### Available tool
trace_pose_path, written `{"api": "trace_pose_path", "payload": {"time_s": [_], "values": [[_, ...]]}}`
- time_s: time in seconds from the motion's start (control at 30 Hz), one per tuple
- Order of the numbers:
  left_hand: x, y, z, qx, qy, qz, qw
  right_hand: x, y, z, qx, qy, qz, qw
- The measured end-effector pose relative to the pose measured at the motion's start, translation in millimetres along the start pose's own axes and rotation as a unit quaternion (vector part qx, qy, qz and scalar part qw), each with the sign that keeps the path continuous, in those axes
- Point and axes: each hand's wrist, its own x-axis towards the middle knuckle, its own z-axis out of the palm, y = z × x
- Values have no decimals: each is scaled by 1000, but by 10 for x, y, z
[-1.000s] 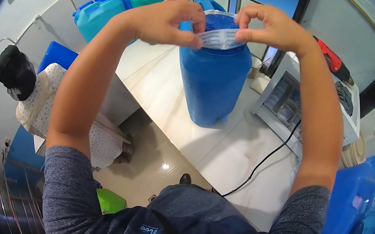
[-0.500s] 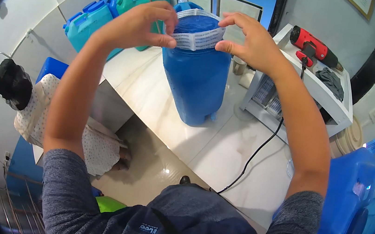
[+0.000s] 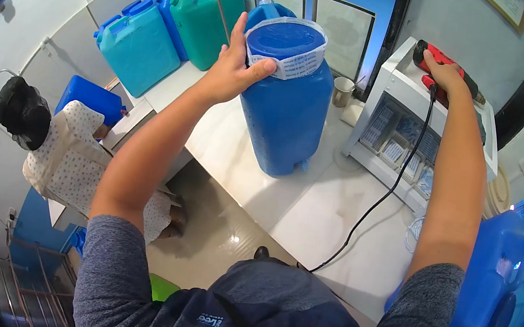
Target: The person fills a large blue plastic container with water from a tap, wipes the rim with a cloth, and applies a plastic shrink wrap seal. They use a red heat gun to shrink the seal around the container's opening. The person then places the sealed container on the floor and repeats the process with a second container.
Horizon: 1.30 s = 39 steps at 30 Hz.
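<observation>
A tall blue water container point(image 3: 283, 123) stands upright on the table, its round blue cap point(image 3: 284, 37) encircled by a loose white printed plastic seal band point(image 3: 300, 65). My left hand point(image 3: 233, 72) is against the band's left side. Its thumb lies on the front of the band and its fingers stretch up along the side, apart from the thumb. Over on the right, my right hand point(image 3: 446, 75) is closed around a red and black heat gun point(image 3: 469, 84), which lies on top of a white cabinet point(image 3: 396, 82). Part of the gun is hidden under the fingers.
Several teal, green and blue containers point(image 3: 138, 50) stand at the back left. A black cord point(image 3: 371, 206) runs from the gun across the table point(image 3: 252, 192). Behind the container is a mug point(image 3: 342, 93). A large blue container point(image 3: 490, 276) stands at the right.
My right hand has left the seal band and moved right onto the heat gun. My left hand stays at the band, with its fingers now straighter.
</observation>
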Motion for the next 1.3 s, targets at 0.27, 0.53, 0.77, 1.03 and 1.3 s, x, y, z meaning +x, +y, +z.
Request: {"api": "trace_pose_path", "payload": {"time_s": [0.27, 0.53, 0.77, 1.03, 1.3], "values": [[266, 206, -460, -16, -61, -29, 998, -151, 114, -44, 409, -99, 20, 907], [732, 709, -579, 167, -208, -74, 961, -651, 146, -701, 675, -128, -81, 722], [1013, 1051, -377, 338, -323, 18, 884, -1749, 475, -1135, 736, -258, -323, 536], [1281, 1138, -179, 341, -428, -62, 834, -2888, 483, -996, 620, -68, -207, 754], [1415, 1149, -46, 295, -485, -175, 805, -3147, 616, -887, 596, -44, -233, 767]]}}
